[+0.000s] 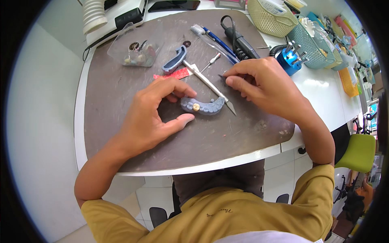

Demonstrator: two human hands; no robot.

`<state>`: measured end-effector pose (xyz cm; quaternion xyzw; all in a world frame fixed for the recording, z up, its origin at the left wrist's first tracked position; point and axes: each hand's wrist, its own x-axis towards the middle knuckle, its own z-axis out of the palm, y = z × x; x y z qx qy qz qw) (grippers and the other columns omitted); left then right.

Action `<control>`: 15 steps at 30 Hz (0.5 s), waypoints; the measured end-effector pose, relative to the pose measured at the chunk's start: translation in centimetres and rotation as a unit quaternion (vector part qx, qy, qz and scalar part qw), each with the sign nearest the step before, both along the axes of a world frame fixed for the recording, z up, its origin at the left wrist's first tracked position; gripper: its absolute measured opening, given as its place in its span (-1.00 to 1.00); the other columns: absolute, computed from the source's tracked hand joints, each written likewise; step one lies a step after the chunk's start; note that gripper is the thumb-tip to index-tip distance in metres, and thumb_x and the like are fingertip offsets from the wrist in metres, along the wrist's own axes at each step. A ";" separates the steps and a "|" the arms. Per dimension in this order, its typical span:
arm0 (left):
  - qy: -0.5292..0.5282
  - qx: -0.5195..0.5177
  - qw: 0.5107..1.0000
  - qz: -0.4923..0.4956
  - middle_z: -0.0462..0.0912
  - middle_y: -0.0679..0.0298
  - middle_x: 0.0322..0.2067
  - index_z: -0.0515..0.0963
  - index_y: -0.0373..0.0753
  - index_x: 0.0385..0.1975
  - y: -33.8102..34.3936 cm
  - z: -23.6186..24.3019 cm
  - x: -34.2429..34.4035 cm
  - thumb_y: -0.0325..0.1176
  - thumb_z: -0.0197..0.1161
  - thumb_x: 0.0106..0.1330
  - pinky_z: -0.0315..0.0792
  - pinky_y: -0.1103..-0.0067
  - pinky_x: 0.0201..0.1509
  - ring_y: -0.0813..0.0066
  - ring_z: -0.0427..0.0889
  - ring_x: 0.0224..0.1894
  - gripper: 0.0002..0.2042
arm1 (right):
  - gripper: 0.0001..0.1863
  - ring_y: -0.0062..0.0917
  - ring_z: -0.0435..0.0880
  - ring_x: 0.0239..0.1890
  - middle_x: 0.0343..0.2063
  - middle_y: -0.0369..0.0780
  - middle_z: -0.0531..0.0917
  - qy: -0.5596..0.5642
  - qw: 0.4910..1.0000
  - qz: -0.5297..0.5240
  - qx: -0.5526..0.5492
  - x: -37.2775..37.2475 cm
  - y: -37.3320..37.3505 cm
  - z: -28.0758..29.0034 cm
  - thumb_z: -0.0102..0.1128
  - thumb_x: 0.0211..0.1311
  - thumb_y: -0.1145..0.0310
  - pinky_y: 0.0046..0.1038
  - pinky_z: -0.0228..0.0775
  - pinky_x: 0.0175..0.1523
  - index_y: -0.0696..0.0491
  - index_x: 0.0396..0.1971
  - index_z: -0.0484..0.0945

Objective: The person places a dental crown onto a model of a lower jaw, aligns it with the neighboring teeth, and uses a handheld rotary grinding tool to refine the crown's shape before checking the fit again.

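Observation:
My left hand (156, 111) is open, curved around the left end of a blue-grey dental model (208, 107) with one cream tooth (196, 107); I cannot tell whether the fingertips touch it. My right hand (261, 87) pinches a small dark object (223, 77) above and right of the model. A white-handled knife (202, 79) lies diagonally just behind the model, its blade pointing toward me. Beyond it are a blue curved piece (172, 62), a red strip (175, 74) and a thin metal instrument (212, 60).
A brown mat (125, 105) covers the white desk, holding a clear tub (135, 54), brush (197, 30), blue pen (219, 42) and corded handpiece (243, 44). A blue tool holder (289, 60) and baskets (269, 18) line the right; a white machine (115, 16) with hose stands back left.

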<state>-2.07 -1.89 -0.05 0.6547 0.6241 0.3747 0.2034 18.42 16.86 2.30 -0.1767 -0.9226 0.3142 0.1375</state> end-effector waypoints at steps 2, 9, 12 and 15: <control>-0.001 0.038 0.999 -0.023 0.73 0.27 -0.08 0.62 -0.23 -0.07 0.3 0.1 0.1 -0.50 0.49 0.07 0.43 0.54 -0.01 0.45 0.61 -0.11 -0.63 | -0.73 -0.62 0.63 -0.53 -0.52 -0.18 0.70 -0.016 1.000 -0.004 -0.003 0.1 -0.5 0.6 0.37 0.25 0.42 -0.53 0.50 -0.32 0.26 -0.12 0.70; 0.010 0.043 0.999 -0.022 0.73 0.28 -0.13 0.63 -0.25 -0.13 0.5 0.1 0.2 -0.51 0.47 0.12 0.46 0.54 -0.07 0.44 0.64 -0.12 -0.70 | -0.73 -0.44 0.69 -0.41 -0.45 -0.15 0.70 0.020 0.998 -0.009 0.065 -0.1 -0.9 0.3 0.33 0.15 0.52 -0.45 0.54 -0.24 0.18 -0.12 0.69; 0.023 0.049 0.998 -0.028 0.73 0.27 -0.17 0.65 -0.26 -0.20 0.7 0.0 0.3 -0.53 0.44 0.15 0.47 0.54 -0.11 0.44 0.65 -0.15 -0.78 | -0.80 -0.32 0.72 -0.39 -0.40 -0.13 0.71 0.122 0.986 0.023 0.110 -0.3 -1.1 0.2 0.31 0.10 0.54 -0.38 0.56 -0.25 0.14 -0.22 0.68; 0.012 0.052 0.998 -0.025 0.73 0.27 -0.20 0.66 -0.27 -0.24 0.7 -0.2 0.4 -0.54 0.42 0.17 0.48 0.55 -0.13 0.44 0.65 -0.17 -0.83 | -0.77 -0.37 0.72 -0.39 -0.34 -0.18 0.71 0.194 0.954 0.101 0.206 -0.5 -1.6 0.1 0.34 0.03 0.62 -0.42 0.57 -0.28 0.12 -0.26 0.68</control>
